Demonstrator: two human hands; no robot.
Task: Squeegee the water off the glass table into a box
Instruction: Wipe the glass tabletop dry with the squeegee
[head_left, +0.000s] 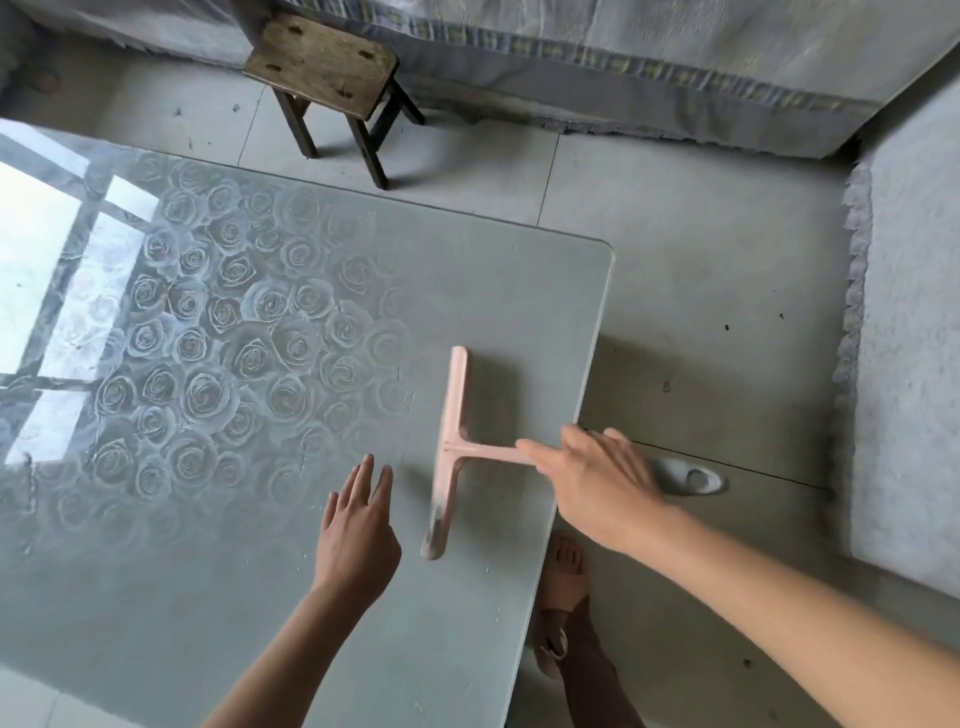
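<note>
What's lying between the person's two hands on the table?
The pink squeegee: its blade lies on the glass table between the left hand and the right hand, which is at its handle. Head view.

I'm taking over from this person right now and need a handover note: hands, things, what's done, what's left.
Left hand: open over the glass table, holding nothing.
Right hand: blurred, fingers straight over the handle end of the pink squeegee; no closed grip visible.
Squeegee: lying on the table near its right edge.
Box: not in view.
Done: cannot tell how much has been wiped.
Left: grip the squeegee, bring the box to an edge, pull the water into it.
</note>
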